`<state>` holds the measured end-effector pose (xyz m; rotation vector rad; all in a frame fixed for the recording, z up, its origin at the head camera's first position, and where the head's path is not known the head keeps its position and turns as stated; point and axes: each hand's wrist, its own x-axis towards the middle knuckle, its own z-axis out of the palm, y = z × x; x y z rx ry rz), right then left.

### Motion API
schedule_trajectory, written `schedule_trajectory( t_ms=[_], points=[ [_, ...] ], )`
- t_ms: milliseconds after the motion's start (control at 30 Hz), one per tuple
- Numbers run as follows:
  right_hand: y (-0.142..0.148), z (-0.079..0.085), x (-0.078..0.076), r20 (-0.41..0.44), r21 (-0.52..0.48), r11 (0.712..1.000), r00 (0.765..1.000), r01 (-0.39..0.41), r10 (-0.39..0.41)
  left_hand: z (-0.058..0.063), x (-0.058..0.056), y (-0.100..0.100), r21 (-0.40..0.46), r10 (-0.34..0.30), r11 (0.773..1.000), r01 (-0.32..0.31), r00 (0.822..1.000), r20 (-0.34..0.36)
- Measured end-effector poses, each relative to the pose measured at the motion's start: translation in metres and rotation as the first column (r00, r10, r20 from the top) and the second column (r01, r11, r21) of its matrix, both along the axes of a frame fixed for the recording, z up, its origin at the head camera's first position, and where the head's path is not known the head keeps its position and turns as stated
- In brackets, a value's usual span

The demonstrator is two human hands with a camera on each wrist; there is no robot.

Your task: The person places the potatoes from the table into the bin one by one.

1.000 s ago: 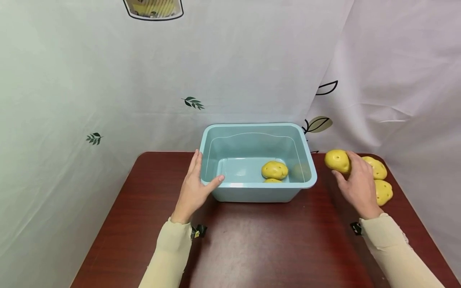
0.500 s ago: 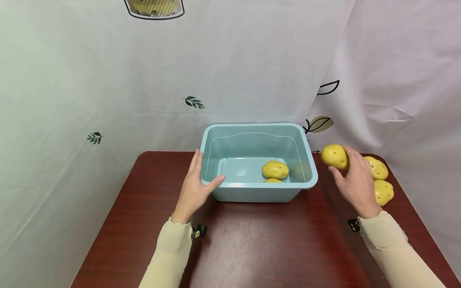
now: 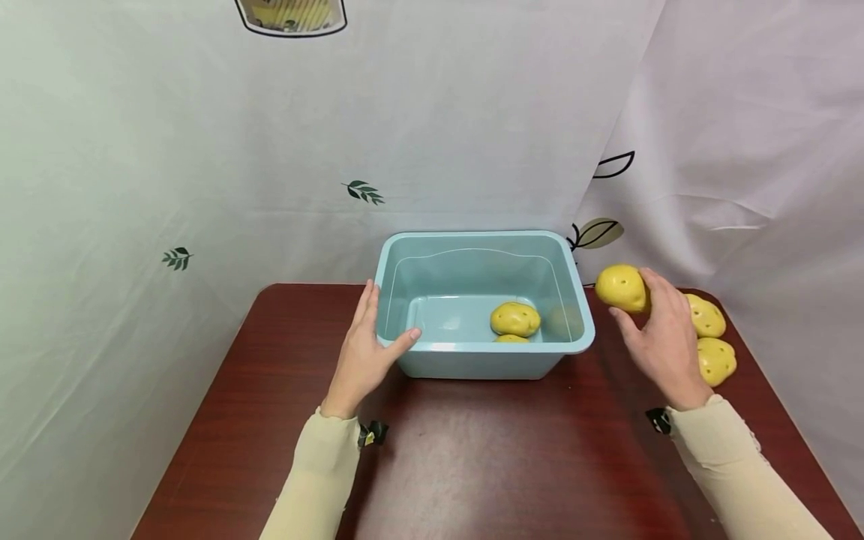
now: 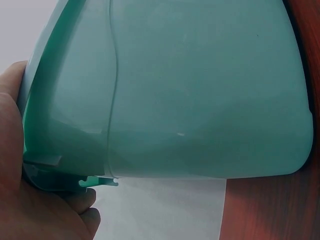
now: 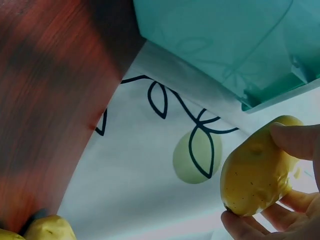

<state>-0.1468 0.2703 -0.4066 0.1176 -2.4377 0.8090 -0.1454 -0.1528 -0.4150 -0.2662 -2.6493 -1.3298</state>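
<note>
**Gripped in the right hand (image 3: 668, 341): one yellow potato (image 3: 619, 288)**

Fingers and thumb pinch it, above the tabletop (image 3: 472, 465). Left of that grip, near but apart, stands the blue bin (image 3: 486, 348), two potatoes (image 3: 515, 319) inside, the nearer partly hidden. Farther left, the left hand (image 3: 361, 360) spans the bin's corner with straight fingers. Just right of the grip lie two more potatoes (image 3: 717, 361).

Resting left hand (image 3: 361, 360) against left end of bin (image 3: 486, 348), thumb (image 3: 405, 341) spread | gripping with right hand (image 3: 664, 345), right of bin | both forearms (image 3: 317, 465) outstretched
</note>
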Motion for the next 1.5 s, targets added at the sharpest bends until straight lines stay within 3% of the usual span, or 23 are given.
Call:
schedule_trajectory(
  t_ms=[967,1500],
  points=[
    [-0.031,0.024,0.0,-0.149,-0.009,0.997,0.986,-0.074,0.072,0.0,-0.001,0.001,-0.004,0.002,1.0,-0.002,1.0,0.002],
    [-0.047,0.029,-0.002,-0.234,0.021,0.987,0.958,-0.162,0.163,0.0,-0.001,0.001,-0.007,0.005,1.0,-0.005,1.0,0.003]
  ],
)
